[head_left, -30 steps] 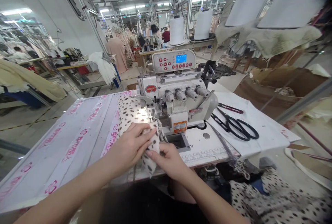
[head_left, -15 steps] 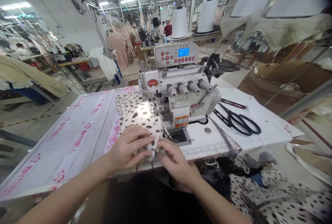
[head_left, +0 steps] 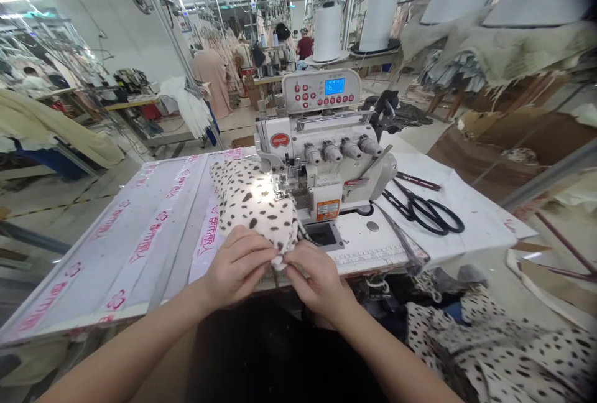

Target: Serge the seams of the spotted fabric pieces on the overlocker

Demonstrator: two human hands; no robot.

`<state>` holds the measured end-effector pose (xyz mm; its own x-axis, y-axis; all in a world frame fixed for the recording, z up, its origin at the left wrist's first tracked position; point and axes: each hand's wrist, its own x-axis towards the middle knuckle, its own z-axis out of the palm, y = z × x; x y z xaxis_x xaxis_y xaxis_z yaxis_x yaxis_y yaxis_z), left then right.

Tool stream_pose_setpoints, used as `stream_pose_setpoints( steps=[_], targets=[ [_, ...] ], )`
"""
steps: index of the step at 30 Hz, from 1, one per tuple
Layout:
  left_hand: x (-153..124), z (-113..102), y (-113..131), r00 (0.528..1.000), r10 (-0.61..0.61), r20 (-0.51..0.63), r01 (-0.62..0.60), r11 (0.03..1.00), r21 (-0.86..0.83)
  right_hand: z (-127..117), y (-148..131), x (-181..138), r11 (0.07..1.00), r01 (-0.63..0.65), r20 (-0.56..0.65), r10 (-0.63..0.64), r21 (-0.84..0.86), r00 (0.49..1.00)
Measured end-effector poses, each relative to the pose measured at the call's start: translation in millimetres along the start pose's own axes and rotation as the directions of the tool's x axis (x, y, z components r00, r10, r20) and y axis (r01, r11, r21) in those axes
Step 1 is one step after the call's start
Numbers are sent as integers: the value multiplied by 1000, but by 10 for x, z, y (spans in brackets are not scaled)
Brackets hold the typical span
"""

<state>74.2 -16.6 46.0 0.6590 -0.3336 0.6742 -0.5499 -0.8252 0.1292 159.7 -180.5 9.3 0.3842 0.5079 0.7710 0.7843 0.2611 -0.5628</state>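
Note:
A cream fabric piece with dark spots (head_left: 254, 198) lies on the table, its far right part beneath the presser foot of a white overlock sewing machine (head_left: 321, 148). Its near edge is pinched between the thumb and fingers of my left hand (head_left: 240, 266). Close beside it, my right hand (head_left: 314, 275) is closed on the same edge at the near right corner. The fingertips of both hands almost meet. A lamp lights the cloth near the needle. Under my fingertips, the folded edge is partly hidden.
Black scissors (head_left: 426, 207) and a dark slim tool (head_left: 417, 180) lie right of the machine. White thread cones (head_left: 327, 33) stand behind it. More spotted fabric (head_left: 504, 347) hangs at lower right. Printed plastic sheeting (head_left: 158, 222) covers the left table. A person in dark red (head_left: 305, 46) is far back.
Both hands have drawn closer together at the near edge. My left fingers have closed into a tighter pinch on the cloth. The view has shifted slightly.

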Motion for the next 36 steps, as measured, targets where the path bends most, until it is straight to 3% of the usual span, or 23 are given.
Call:
stream_pose_setpoints(
  steps=[9,15,21,26,32,36],
  targets=[
    [37,34,66,998,1,-57,0,1000,27,-12,-51,18,999,-31,-149,28,-17,988],
    [50,62,16,994,-11,-110,19,997,74,-84,-117,109,997,5,24,-3,-72,1000],
    [78,23,-212,997,-76,12,62,893,446,-46,-173,75,997,-73,6,73,-1,997],
    [177,-64,-249,988,-88,130,-3,815,579,-52,1,109,994,-110,48,109,24,993],
    [323,-95,-277,945,-221,243,24,786,618,-134,219,295,992,-38,85,48,-119,995],
    [484,-124,-304,870,-389,302,135,779,612,-160,275,452,939,42,173,19,-341,985]
  ],
)
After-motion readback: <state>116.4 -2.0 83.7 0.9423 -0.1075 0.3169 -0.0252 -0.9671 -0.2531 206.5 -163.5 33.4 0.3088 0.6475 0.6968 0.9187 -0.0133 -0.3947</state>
